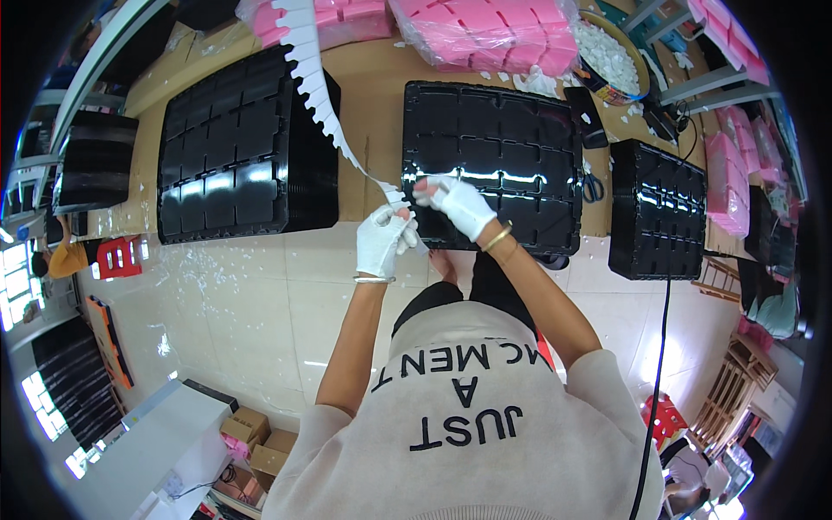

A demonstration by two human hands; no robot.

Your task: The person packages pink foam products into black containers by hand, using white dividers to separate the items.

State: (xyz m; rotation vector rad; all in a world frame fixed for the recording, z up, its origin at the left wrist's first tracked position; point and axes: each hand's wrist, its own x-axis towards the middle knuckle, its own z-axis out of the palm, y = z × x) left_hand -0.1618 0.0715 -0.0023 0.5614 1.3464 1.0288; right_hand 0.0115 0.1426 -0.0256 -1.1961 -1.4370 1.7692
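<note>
I have the left hand (381,244) pinching the long white strip (317,91), which runs toward me between the left tray stack (225,147) and the middle tray stack (494,139); the right hand (463,206) is just beside it, fingers curled, but from here I can't tell whether it grips anything. I judge this finger work on the strip, calling for a steady left pinch. Both stacks crowd the surface (368,134); scissors (593,188) lie right of the middle one.

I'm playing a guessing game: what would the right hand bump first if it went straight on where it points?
Probably the white toothed strip, though depth between it and the right hand is unclear.
</note>
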